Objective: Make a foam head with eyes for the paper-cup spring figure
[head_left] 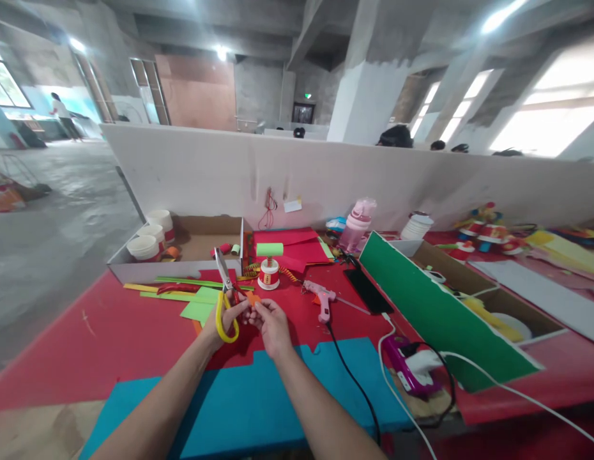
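Observation:
Yellow-handled scissors (221, 321) hang on my left hand (218, 324), their metal blades pointing up and away. The fingers of that hand are bent and meet those of my right hand (274, 324), which pinches a small orange piece of paper (253, 298). Whether the left fingertips also grip the paper is hidden. Just beyond my hands stands a small white and red paper cup (269, 275) with a spring on top, carrying a light green paper roll (269, 250). Light green paper sheets (201, 305) lie left of my left hand.
A pink glue gun (322, 299) with a black cord lies right of my hands, near a black phone (368, 291). A purple power strip (408, 370) and a green-sided box (435, 313) stand farther right. An open cardboard box (205, 268) holds white cups at the left.

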Motion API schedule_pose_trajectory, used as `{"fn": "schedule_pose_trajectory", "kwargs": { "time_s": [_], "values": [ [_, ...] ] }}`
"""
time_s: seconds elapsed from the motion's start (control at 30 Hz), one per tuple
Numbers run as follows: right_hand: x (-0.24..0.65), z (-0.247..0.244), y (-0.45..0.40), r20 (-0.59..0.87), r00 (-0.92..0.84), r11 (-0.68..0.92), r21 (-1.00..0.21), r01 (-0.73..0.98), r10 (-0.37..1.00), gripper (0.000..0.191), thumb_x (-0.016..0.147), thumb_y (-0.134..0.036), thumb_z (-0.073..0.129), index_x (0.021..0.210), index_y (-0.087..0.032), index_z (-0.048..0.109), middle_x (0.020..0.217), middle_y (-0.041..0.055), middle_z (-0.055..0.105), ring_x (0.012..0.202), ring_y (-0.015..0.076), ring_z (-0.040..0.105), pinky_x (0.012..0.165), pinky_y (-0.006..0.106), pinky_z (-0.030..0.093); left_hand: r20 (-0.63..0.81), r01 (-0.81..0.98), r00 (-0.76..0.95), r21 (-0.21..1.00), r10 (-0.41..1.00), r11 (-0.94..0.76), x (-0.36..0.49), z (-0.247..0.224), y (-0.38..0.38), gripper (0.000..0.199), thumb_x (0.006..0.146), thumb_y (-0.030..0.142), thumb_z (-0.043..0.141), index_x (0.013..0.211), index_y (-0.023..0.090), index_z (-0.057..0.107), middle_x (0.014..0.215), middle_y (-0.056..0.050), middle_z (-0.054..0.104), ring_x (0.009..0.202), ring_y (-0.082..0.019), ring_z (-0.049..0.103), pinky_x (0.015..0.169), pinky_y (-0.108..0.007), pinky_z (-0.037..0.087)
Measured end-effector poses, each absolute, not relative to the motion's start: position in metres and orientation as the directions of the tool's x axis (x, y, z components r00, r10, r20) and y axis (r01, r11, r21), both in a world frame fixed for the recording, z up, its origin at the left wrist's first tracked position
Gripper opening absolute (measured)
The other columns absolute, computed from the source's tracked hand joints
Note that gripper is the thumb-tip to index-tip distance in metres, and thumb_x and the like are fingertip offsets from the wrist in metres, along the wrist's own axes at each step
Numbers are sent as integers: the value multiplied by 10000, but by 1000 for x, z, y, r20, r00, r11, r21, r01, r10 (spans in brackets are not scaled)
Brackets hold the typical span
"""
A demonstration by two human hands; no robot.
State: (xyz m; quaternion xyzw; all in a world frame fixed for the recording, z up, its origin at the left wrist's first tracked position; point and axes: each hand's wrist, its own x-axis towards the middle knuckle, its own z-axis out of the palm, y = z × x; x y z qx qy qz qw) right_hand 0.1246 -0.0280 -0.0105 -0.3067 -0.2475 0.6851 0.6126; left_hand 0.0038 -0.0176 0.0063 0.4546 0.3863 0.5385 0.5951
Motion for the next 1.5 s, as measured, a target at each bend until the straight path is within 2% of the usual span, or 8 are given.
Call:
{"fn": "schedule_pose_trajectory", "kwargs": {
  "time_s": [0.37, 0.57, 0.77, 1.0, 1.2, 1.3, 1.5],
  "values": [
    [129, -10, -29, -133, -107, -171, -769, -616, 985, 337, 579, -363, 837, 696, -164, 591, 575, -16, 637, 496, 84, 558, 479, 181, 467, 13, -258, 97, 966, 995, 12, 3, -1, -17, 377, 676, 374, 760, 830, 178, 478, 577, 38, 598, 501, -118, 578, 496, -227, 461],
    [145, -6, -21, -192, -151, -243, -711, -660, 970, 508, 666, -631, 693, 808, -143, 673, 671, 12, 652, 537, 88, 576, 519, 207, 508, 67, -188, 80, 981, 995, -51, -1, 1, -17, 339, 706, 375, 734, 828, 185, 480, 540, 45, 585, 469, -106, 542, 494, -225, 439],
    [148, -12, -19, -114, -125, -159, -872, -462, 986, 358, 619, -457, 794, 760, -143, 696, 565, -22, 613, 514, 86, 557, 540, 203, 494, 53, -85, 106, 995, 993, -44, 1, 7, -22, 390, 646, 381, 775, 814, 175, 490, 574, 48, 565, 463, -100, 530, 479, -230, 434],
    [151, -9, -21, -119, -146, -165, -916, -366, 982, 320, 624, -433, 778, 728, -143, 695, 521, -15, 619, 473, 98, 555, 516, 231, 513, 47, -49, 95, 998, 994, -43, 4, 12, -25, 372, 650, 392, 763, 798, 172, 502, 554, 46, 567, 450, -98, 525, 484, -230, 428],
    [150, -9, -19, -122, -40, -127, -894, -431, 992, 319, 601, -416, 788, 748, -149, 691, 525, -12, 638, 474, 110, 578, 528, 244, 520, 67, -99, 105, 993, 992, -57, 3, 7, -23, 341, 719, 398, 719, 844, 171, 498, 558, 39, 566, 474, -108, 538, 495, -233, 436],
    [147, -10, -19, -92, 9, -78, -886, -458, 996, 316, 613, -423, 778, 759, -157, 691, 526, -22, 631, 472, 110, 572, 540, 248, 521, 41, -123, 115, 992, 993, -27, 5, 9, -23, 347, 694, 379, 739, 834, 169, 501, 570, 42, 570, 488, -107, 546, 503, -233, 444],
    [143, -10, -22, -45, 28, -30, -912, -408, 999, 299, 645, -437, 751, 741, -163, 679, 526, -20, 633, 491, 115, 570, 538, 244, 509, -2, -183, 129, 983, 992, 26, 11, 11, -26, 397, 647, 363, 775, 836, 174, 482, 602, 37, 591, 494, -108, 559, 491, -228, 438]
  ]
}}
